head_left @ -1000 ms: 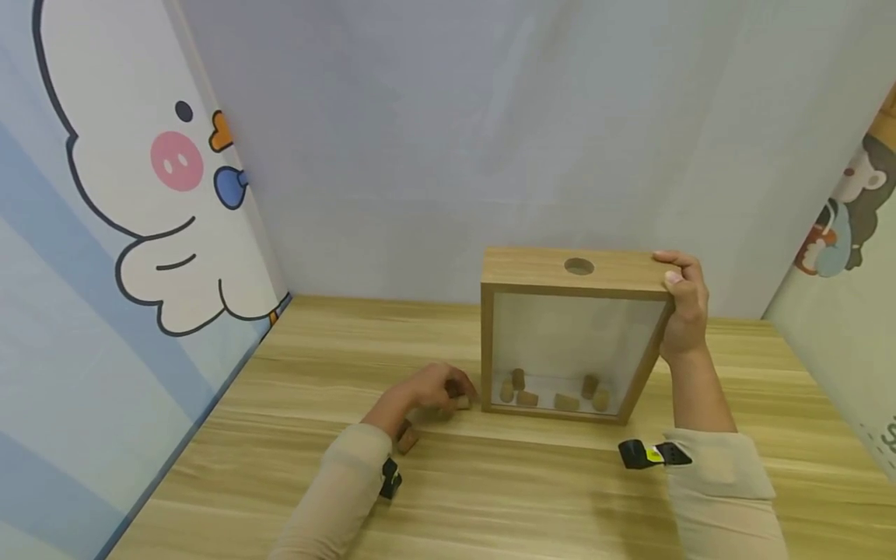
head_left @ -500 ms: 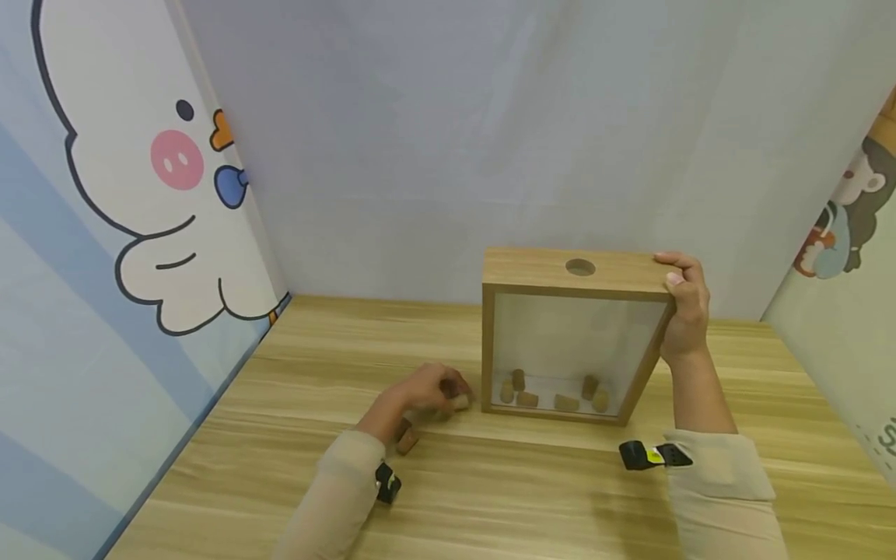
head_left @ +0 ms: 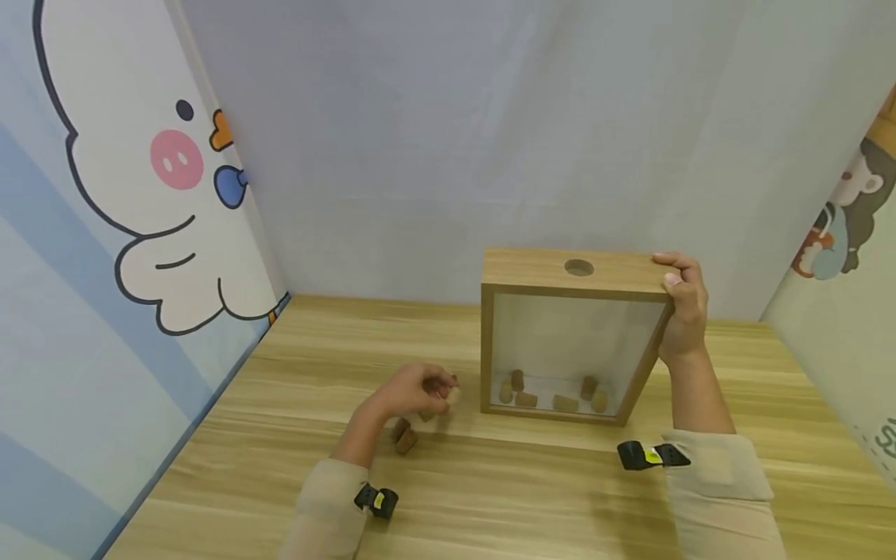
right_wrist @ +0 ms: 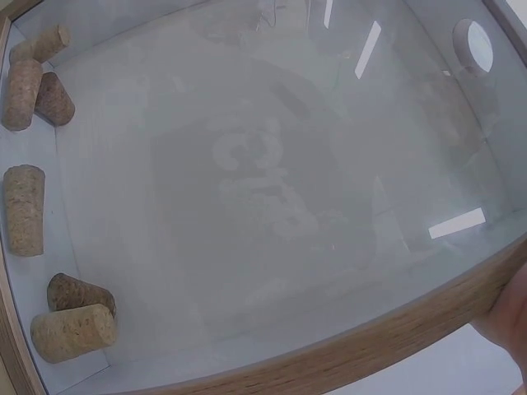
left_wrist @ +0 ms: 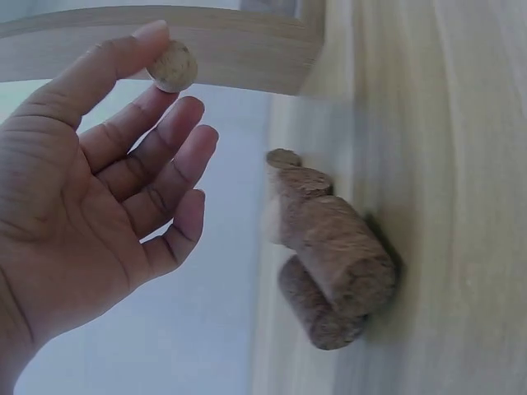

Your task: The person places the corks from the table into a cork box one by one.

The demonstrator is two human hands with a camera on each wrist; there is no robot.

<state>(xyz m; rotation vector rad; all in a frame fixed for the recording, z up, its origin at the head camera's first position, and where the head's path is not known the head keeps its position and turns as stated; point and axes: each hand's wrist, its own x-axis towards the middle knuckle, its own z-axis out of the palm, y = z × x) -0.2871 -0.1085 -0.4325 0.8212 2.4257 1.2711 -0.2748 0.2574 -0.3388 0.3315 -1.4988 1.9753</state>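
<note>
My left hand (head_left: 407,390) pinches a pale cork (left_wrist: 174,67) between thumb and index finger, the other fingers loosely bent. It is raised a little over the table, left of a wooden box frame (head_left: 532,268) with a clear front and a round hole (head_left: 579,267) in its top. My right hand (head_left: 684,315) grips the box by its upper right corner, thumb in front and fingers over the top. In the right wrist view that hand shows only at the edge. Several corks (right_wrist: 25,210) lie along the box's bottom, behind the clear panel.
Several loose corks (left_wrist: 342,255), brown ones and a paler one partly hidden, lie bunched on the wooden table (head_left: 525,498) below my left hand. A pale backdrop (head_left: 448,155) stands behind the box, and printed cartoon panels (head_left: 147,257) flank the table.
My left hand has moved left and slightly up, away from the box's lower left side, carrying the pale cork. The right hand and the box have stayed in place.
</note>
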